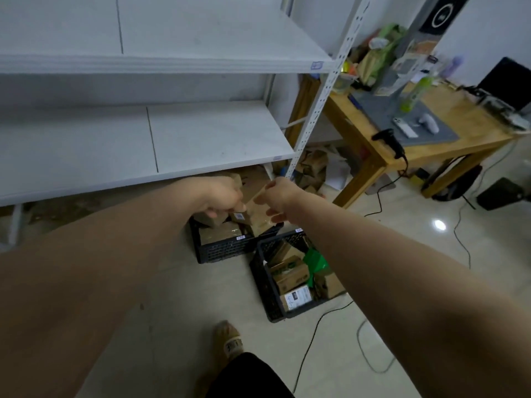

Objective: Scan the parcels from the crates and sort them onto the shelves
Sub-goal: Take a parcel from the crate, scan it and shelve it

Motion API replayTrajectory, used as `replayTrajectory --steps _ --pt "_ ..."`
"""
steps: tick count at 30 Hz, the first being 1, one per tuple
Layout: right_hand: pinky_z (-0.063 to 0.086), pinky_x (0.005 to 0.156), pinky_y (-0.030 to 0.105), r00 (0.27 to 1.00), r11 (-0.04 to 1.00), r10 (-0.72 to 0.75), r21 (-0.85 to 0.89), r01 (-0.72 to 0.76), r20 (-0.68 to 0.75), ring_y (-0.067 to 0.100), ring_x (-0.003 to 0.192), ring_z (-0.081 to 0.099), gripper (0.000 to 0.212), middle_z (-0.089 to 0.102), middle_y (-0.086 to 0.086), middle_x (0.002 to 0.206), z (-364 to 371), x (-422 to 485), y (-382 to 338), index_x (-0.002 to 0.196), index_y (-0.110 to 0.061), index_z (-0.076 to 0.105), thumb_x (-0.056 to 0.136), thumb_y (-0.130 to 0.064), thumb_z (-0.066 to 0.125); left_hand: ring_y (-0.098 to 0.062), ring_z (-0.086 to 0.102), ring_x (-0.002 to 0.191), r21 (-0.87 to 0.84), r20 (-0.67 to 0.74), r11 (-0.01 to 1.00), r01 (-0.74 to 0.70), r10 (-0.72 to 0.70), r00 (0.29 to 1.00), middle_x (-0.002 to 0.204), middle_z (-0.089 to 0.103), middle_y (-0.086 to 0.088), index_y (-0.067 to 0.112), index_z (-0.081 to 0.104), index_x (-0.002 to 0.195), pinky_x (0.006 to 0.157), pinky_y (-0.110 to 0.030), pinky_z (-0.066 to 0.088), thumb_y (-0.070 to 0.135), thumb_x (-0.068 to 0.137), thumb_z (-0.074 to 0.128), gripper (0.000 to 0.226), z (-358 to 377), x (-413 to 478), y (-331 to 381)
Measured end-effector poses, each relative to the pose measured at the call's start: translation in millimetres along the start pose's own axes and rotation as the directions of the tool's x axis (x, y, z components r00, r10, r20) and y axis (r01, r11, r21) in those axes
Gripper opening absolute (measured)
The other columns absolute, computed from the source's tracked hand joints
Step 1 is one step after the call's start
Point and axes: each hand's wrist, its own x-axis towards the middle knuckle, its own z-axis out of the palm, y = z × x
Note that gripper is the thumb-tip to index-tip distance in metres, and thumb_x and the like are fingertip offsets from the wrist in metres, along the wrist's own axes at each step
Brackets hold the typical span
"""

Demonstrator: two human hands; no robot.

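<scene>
Both my arms reach down over a black crate [221, 249] of brown parcels on the floor. My left hand [219, 196] grips a small cardboard parcel [240, 216] with a white barcode label. My right hand [277, 198] holds the edge of a flat brown parcel [255, 209] beside it. A second black crate [267, 294] nearer to me holds several boxes and a green bag [316, 261]. The white shelves [218, 133] stand bare above. A black barcode scanner [389, 140] lies on the edge of the wooden table at right.
A wooden table [448, 150] at right carries a phone, bottles, bags and a laptop. More boxes lie under the bottom shelf and the table. Cables run over the tiled floor [382, 366]. My foot [228, 338] stands just before the crates.
</scene>
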Motion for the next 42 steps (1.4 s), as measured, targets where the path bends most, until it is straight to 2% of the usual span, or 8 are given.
replayTrajectory --steps 7,12,18,23,27,33,36,42 --pt "0.054 0.071 0.035 0.999 0.999 -0.032 0.025 0.033 -0.04 0.021 0.08 0.058 0.019 0.056 0.007 0.096 -33 6 14 0.108 -0.016 0.051 0.096 -0.014 0.066 -0.024 0.047 0.086 0.047 -0.018 0.998 -0.033 0.034 0.999 0.095 0.054 -0.011 0.011 0.065 0.111 0.066 -0.033 0.041 0.02 0.098 0.064 0.015 1 15 33" --pt "0.057 0.08 0.038 0.998 0.999 -0.024 0.03 0.026 -0.058 0.024 0.088 0.061 0.021 0.06 0.01 0.101 -72 14 35 0.11 -0.013 0.052 0.096 -0.017 0.067 -0.024 0.045 0.077 0.067 -0.054 0.998 -0.01 0.013 0.998 0.091 0.052 -0.011 0.01 0.062 0.11 0.061 -0.032 0.04 0.021 0.095 0.07 0.02 4 28 77" --pt "0.053 0.066 0.036 0.996 0.999 -0.025 0.046 0.029 -0.087 0.022 0.077 0.058 0.017 0.061 0.011 0.096 -165 36 81 0.105 -0.01 0.055 0.095 -0.015 0.068 -0.026 0.061 0.106 0.082 -0.108 0.995 -0.053 0.061 0.992 0.116 0.064 -0.008 0.015 0.062 0.122 0.091 -0.04 0.054 0.024 0.093 0.072 0.032 40 61 167" --pt "0.058 0.076 0.039 0.991 0.999 0.004 0.052 0.003 -0.137 0.024 0.085 0.062 0.029 0.064 0.013 0.11 -248 59 135 0.119 -0.011 0.054 0.095 -0.02 0.068 -0.024 0.061 0.101 0.15 -0.077 0.982 -0.111 0.123 0.989 0.123 0.062 -0.008 0.016 0.062 0.127 0.078 -0.034 0.054 0.029 0.091 0.073 0.04 98 105 245" --pt "0.059 0.083 0.041 0.99 0.997 0.034 0.069 -0.025 -0.135 0.025 0.089 0.064 0.026 0.064 0.014 0.113 -301 82 185 0.117 -0.013 0.055 0.095 -0.021 0.067 -0.026 0.061 0.102 0.124 -0.023 0.985 -0.119 0.123 0.992 0.124 0.06 -0.007 0.013 0.062 0.13 0.085 -0.038 0.057 0.032 0.093 0.072 0.044 141 145 296" --pt "0.059 0.085 0.041 0.987 0.988 0.119 0.108 -0.107 -0.11 0.024 0.091 0.065 0.015 0.064 0.009 0.101 -343 109 241 0.11 -0.012 0.058 0.098 -0.019 0.064 -0.028 0.057 0.114 0.073 0.081 0.993 -0.088 0.082 0.993 0.128 0.058 -0.01 0.01 0.064 0.125 0.099 -0.043 0.054 0.029 0.095 0.069 0.036 184 187 327" --pt "0.058 0.092 0.044 0.983 0.979 0.155 0.147 -0.139 -0.102 0.024 0.091 0.063 0.009 0.061 0.007 0.094 -349 121 255 0.103 -0.015 0.055 0.098 -0.016 0.063 -0.026 0.058 0.113 0.041 0.102 0.998 -0.056 0.052 0.993 0.125 0.058 -0.01 0.009 0.06 0.129 0.091 -0.038 0.055 0.026 0.097 0.067 0.037 188 206 329" --pt "0.058 0.077 0.037 0.969 0.959 0.238 0.175 -0.223 -0.071 0.029 0.1 0.065 0.019 0.061 0.01 0.107 -335 146 274 0.109 -0.02 0.052 0.096 -0.018 0.065 -0.029 0.057 0.115 -0.095 0.126 0.994 0.061 -0.049 0.991 0.129 0.059 -0.014 0.01 0.057 0.13 0.097 -0.042 0.052 0.025 0.094 0.069 0.041 191 242 314"
